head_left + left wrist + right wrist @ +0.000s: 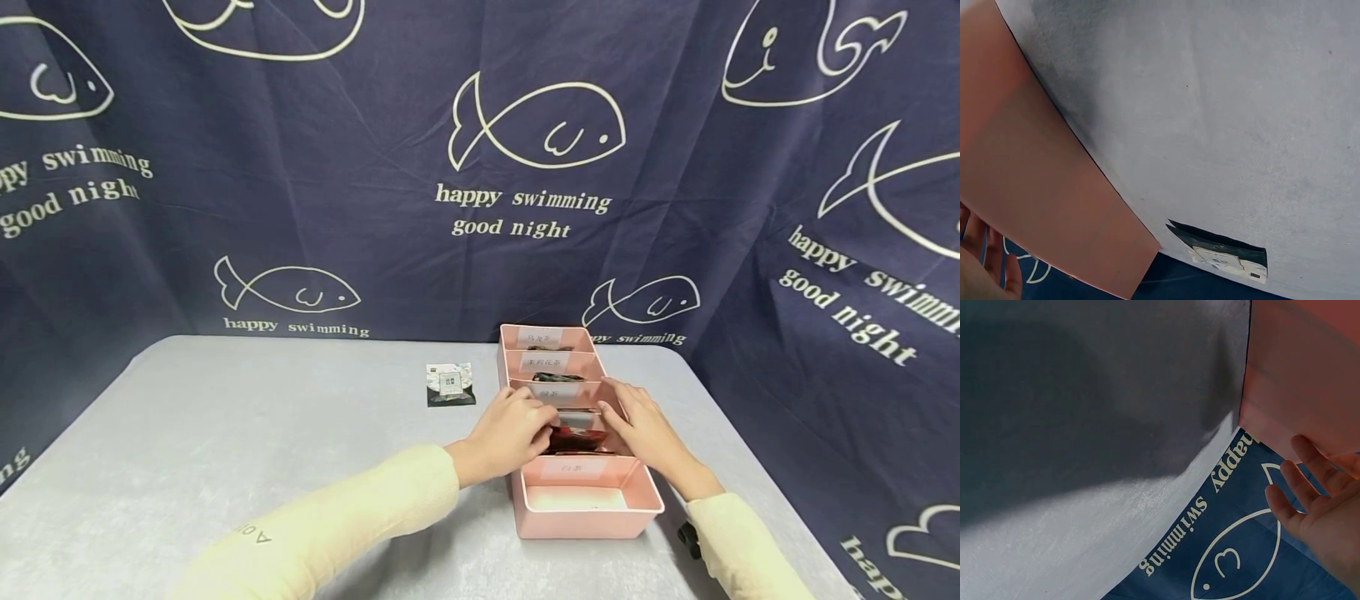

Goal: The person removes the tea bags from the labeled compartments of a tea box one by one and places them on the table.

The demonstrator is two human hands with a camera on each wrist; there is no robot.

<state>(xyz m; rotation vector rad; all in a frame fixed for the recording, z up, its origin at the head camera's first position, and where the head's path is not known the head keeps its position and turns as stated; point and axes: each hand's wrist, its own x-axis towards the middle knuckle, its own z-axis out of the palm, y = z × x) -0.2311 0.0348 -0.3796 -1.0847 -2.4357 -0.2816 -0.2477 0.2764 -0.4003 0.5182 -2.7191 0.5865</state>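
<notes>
Head camera has both hands at the long pink box (588, 525), which stands on the right half of the pale table (225, 433). Left hand (510, 429) comes over the near-left rim, fingers bent beside the red packets (577, 439) in the compartment just behind the front one; whether it pinches one, you cannot tell! Across the way, the right hand (648, 429) lies over the opposite rim, fingers loose and apart, thumb reaching inside. Right wrist view backs that up: fingers spread by the pink wall. Dark packets (558, 377) sit further back, behind dividers with white labels. Out left of the box, well apart from the hands, lies one black-and-white sachet (450, 383). Behind it all, navy cloth (390, 167) printed with fish!
</notes>
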